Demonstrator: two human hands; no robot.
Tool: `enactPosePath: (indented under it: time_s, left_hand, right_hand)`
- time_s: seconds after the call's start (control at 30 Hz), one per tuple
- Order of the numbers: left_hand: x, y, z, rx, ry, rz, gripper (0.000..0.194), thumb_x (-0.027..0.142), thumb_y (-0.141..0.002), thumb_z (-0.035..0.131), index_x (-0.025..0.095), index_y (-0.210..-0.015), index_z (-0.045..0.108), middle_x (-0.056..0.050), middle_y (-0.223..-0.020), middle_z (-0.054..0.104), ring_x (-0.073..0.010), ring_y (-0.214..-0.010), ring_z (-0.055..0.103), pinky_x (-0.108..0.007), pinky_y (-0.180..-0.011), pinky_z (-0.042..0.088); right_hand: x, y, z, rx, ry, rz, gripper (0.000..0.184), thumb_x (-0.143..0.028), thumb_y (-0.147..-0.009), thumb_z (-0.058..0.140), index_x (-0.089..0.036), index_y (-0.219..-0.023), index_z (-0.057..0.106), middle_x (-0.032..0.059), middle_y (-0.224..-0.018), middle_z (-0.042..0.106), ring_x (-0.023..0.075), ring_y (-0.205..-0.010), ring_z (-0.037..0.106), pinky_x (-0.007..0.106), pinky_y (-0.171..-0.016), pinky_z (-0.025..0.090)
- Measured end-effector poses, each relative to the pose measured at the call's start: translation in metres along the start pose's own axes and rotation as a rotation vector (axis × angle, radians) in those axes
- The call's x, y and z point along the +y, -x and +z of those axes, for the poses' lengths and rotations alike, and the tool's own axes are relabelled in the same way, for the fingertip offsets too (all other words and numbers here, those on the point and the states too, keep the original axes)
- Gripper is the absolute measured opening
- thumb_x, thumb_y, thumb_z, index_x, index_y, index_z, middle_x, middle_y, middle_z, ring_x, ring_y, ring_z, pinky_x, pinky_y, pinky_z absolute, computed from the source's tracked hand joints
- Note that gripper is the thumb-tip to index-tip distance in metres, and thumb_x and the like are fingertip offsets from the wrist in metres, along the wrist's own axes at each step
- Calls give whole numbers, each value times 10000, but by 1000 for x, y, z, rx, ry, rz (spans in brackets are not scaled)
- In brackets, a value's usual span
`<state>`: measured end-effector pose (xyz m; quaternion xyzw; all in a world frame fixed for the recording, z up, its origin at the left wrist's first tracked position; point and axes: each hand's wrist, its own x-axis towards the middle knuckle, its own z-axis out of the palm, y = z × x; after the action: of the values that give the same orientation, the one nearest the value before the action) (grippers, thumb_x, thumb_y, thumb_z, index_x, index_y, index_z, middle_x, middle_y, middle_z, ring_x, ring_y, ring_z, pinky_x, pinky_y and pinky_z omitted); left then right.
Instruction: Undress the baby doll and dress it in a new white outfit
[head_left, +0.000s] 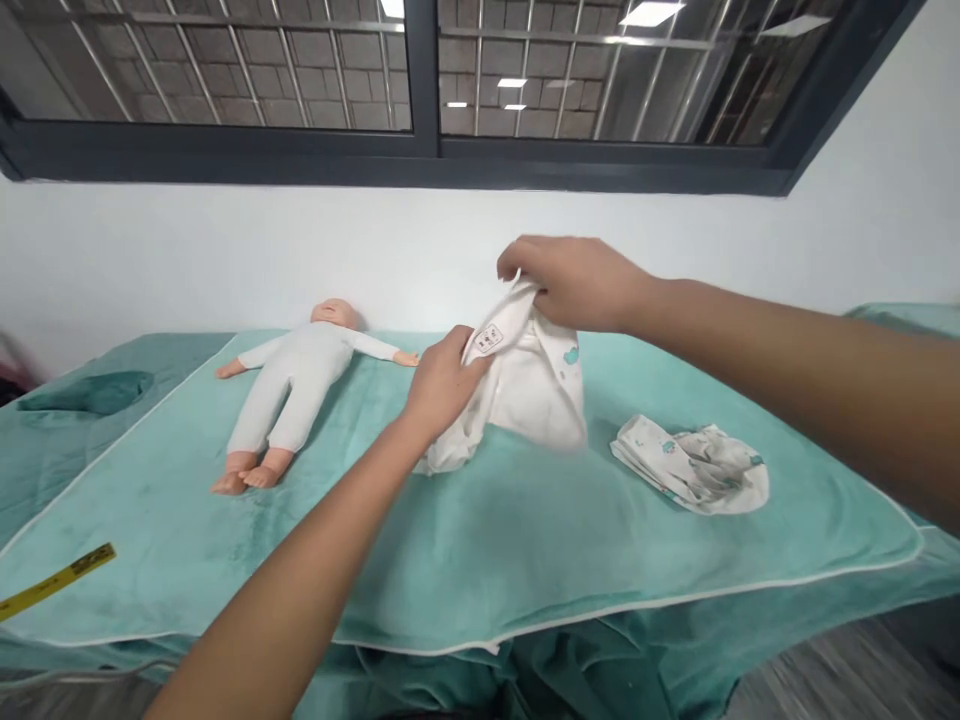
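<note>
A white baby garment (525,395) with small teal prints and a label hangs above the teal towel (465,540), its lower end resting on the cloth. My right hand (574,280) pinches its top edge from above. My left hand (442,380) grips its left edge near the label. A baby doll (289,385) in a pale one-piece suit lies on its back to the left, arms spread, apart from both hands. A second folded printed garment (694,465) lies on the towel to the right.
The towel covers a table draped in darker teal sheet (67,440). A crumpled dark teal cloth (94,392) lies at far left. A yellow tape strip (56,580) sits at the near left edge. A white wall and a dark-framed window (427,150) stand behind.
</note>
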<state>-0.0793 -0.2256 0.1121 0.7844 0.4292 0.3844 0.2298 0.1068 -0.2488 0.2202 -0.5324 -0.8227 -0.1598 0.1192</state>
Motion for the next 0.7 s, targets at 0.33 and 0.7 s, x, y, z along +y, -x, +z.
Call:
enactPosePath:
  time_s: [0.33,0.7]
  left_hand:
    - [23,10,-43,-90,-115,60,132,280,-788,584,224,-907,592,27,-738,603,-143,-642,526,-236,-554,332]
    - [33,23,-72,5,-505,157,81,133,-768,510,211,-776,488,-12,-757,566,-179,-689,496,-271,-574,263]
  right_hand:
    - [-36,14,34,-293,-463,14,259,-392,-791,611,-209,-973,635,11,-911,676,161,-792,582,236,-637,359]
    - [-48,16,42,-231,-545,-49,333,-399,-722,691,-206,-980,606,17,-926,644,165,-786,539,246,-645,349]
